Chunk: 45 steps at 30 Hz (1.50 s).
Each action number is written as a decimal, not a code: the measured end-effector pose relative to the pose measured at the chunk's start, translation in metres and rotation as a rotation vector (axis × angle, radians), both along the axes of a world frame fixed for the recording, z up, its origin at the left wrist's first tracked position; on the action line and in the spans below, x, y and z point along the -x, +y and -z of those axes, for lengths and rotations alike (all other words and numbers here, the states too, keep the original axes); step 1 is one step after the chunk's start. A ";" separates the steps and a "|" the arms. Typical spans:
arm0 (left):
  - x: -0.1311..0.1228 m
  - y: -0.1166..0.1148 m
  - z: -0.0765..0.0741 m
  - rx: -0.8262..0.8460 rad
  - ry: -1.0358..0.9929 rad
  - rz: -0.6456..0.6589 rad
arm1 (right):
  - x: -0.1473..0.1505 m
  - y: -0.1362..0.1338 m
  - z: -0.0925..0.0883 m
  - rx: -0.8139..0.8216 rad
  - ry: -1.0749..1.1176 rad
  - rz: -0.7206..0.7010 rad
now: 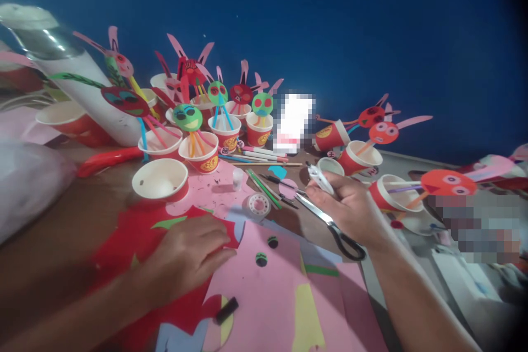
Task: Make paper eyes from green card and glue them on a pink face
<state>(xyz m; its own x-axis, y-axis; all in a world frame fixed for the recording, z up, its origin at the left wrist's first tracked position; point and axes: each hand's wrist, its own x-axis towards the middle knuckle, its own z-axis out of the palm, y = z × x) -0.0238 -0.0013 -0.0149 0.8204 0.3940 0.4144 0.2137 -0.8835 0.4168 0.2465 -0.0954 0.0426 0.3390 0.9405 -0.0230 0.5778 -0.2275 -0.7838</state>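
Observation:
My left hand [190,256] lies palm down on red paper [136,236] at the edge of a pink sheet [268,291], fingers bent loosely, holding nothing I can see. My right hand [350,206] is closed around a small white object [320,177], perhaps a glue tube or pen. Scissors [330,225] with black handles lie just under that hand. Two small dark round cut-outs [266,250] sit on the pink sheet between my hands. A roll of tape [259,204] lies beyond them.
Several red paper cups [160,179] with paper faces on straws [187,117] crowd the back of the table against a blue wall. Pens and sticks [264,154] lie among them. A white plastic bottle [78,77] leans at the left. A black marker [226,311] rests near me.

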 end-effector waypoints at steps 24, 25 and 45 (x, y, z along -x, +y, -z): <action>-0.003 -0.003 0.013 -0.019 0.023 0.084 | -0.003 0.003 0.014 0.076 -0.073 -0.025; -0.003 0.001 0.015 0.011 0.011 0.055 | -0.002 0.004 0.012 0.069 -0.062 -0.009; -0.065 0.004 0.027 -0.130 0.292 -0.128 | -0.003 0.001 0.006 -0.030 0.065 0.020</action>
<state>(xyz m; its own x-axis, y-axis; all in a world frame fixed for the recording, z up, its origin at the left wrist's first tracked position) 0.0409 0.0027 -0.0420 0.8591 0.4607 0.2229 0.4198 -0.8835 0.2078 0.2492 -0.0940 0.0371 0.3569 0.9340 -0.0173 0.5209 -0.2144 -0.8262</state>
